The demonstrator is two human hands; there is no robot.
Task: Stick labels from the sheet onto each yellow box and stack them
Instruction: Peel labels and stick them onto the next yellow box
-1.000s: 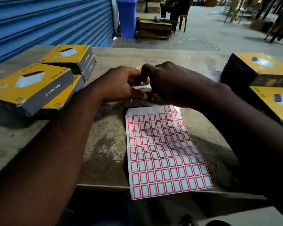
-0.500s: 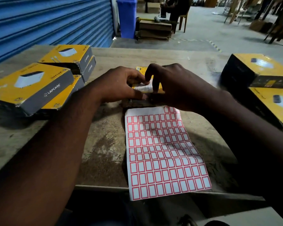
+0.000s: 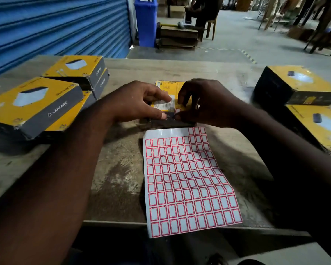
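Red-edged and small, a label [image 3: 177, 111] now shows on the yellow box [image 3: 168, 86] between the hands, which a second ago were bunched over it. The left hand [image 3: 139, 101] lies flat-fingered on the box. The right hand [image 3: 204, 102] has bent fingertips at the label, pressing or pinching, one cannot tell. This box looks labelled and due for stacking. Left of the hands, stacked boxes [image 3: 36, 106] read LAPCARE. The label sheet [image 3: 187, 178] lies on the worktop [image 3: 118, 178], nearer than both hands.
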